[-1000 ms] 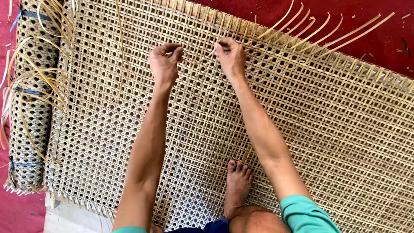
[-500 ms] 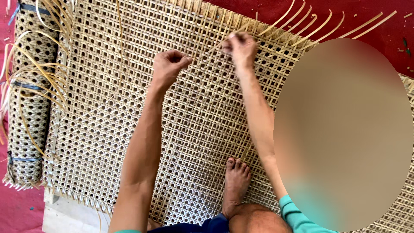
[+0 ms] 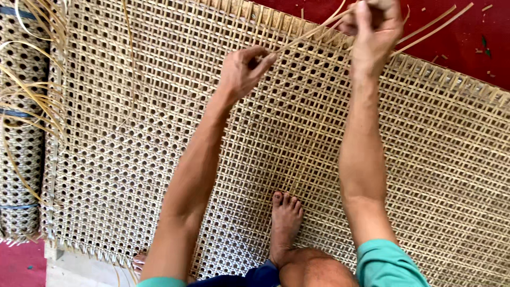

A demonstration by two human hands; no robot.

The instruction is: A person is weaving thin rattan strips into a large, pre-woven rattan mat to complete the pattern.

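A long, thin, pale yellow cane strip (image 3: pixel 305 36) is held between both hands above the wide, open-weave sheet of woven cane (image 3: pixel 159 159). The left hand (image 3: pixel 244 72) is closed around the strip's nearer part, with thumb and forefinger pinched on it. The right hand (image 3: pixel 372 26), raised at the far edge of the sheet, is closed on the strip's farther part; how its fingertips sit there cannot be told.

The strip is judged to be very light, springy and smooth, stiff enough to hold a line yet liable to kink or split if bent sharply. A pinch close to the working end, with the other hand steadying further along, is judged the best hold.

The strip runs from the left hand up and to the right, toward the red floor (image 3: pixel 451 48), where other loose cane ends (image 3: pixel 430 29) project from the sheet's far edge. A bare foot (image 3: pixel 284 223) rests on the near part of the sheet. A rolled bundle of woven cane (image 3: pixel 21 149) lies at the left.
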